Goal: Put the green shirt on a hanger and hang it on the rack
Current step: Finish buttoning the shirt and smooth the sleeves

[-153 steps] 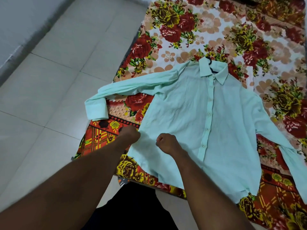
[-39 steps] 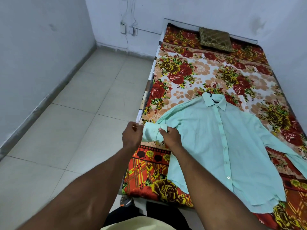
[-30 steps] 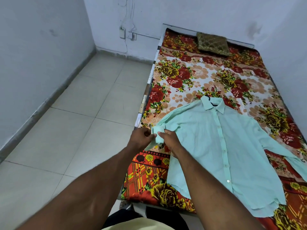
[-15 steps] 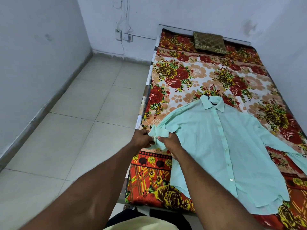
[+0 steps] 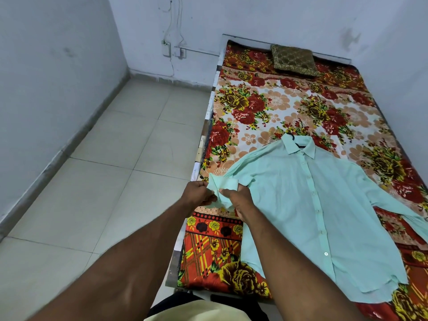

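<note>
The pale green shirt (image 5: 308, 205) lies buttoned and face up on the flowered bed. A dark hanger (image 5: 296, 142) shows at its collar, hook poking out at the top, the rest hidden under the cloth. Both of my hands hold the cuff (image 5: 223, 187) of the shirt's left-side sleeve near the bed's left edge. My left hand (image 5: 196, 195) pinches its outer end and my right hand (image 5: 238, 199) grips it from the inner side. The other sleeve trails off to the right. No rack is in view.
The bed (image 5: 266, 107) with its red and yellow floral sheet fills the right half, with a brown cushion (image 5: 294, 60) at its head. Pale floor tiles (image 5: 111, 181) stretch to the left, bounded by blue-white walls. A wall socket with wires (image 5: 172, 48) sits in the far corner.
Five seconds ago my hands were at the shirt's lower front. They then took the left sleeve's cuff, and over the last second they have been folding and bunching it between them.
</note>
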